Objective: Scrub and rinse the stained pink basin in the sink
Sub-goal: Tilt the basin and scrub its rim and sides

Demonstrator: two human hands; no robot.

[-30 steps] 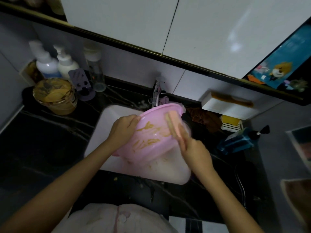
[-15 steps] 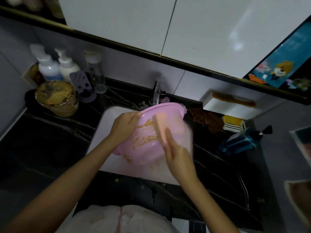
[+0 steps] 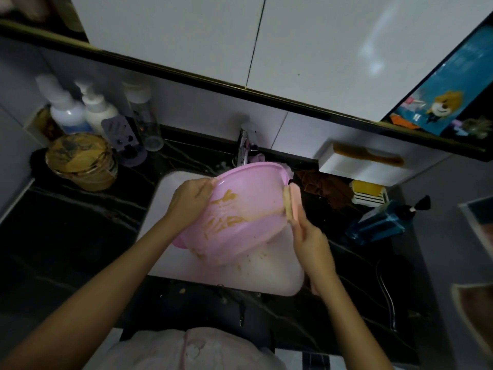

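Now we hold the stained basin (image 3: pixel 248 209) tilted over the sink (image 3: pixel 161 209): L grip (image 3: pixel 189 201) curled on its 9 o'clock rim, R grip (image 3: pixel 312 244) pinching sponge (image 3: pixel 292 204) at 3 o'clock.

Glossy pink plastic basin (image 3: pixel 248 209), shiny metal tap (image 3: pixel 244 148), polished black veined stone counter (image 3: pixel 80 222).

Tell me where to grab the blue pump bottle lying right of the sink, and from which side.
Grip the blue pump bottle across its broad body, coming from above. It lies on its side, so the narrow edges face sideways; the thin black pump, pointing to the right, would likely twist.
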